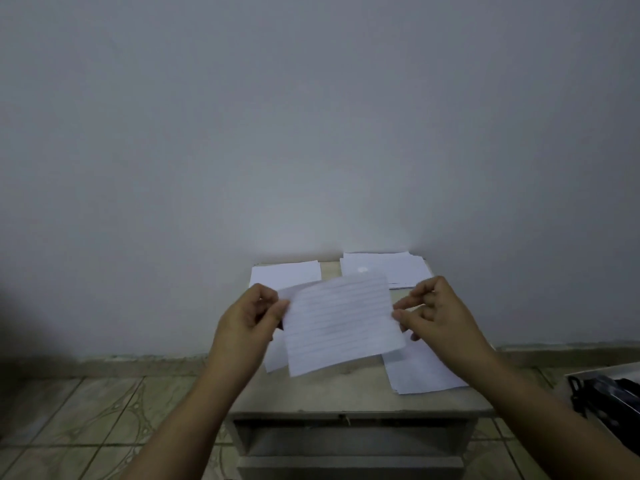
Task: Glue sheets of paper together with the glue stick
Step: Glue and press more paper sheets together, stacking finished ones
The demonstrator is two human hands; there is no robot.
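The lined sheet (341, 323) I held up hid the middle of the table (353, 400) and part of a sheet behind it. A dark object (602, 396) at the right edge was cut off and blurred. I saw no glue stick.

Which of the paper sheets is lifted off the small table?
The lined sheet, pinched at its side edges by the left hand and right hand. The other papers lie flat on the table.

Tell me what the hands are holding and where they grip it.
Both hands hold a lined sheet of paper above the small table. The left hand pinches its left edge, the right hand its right edge.
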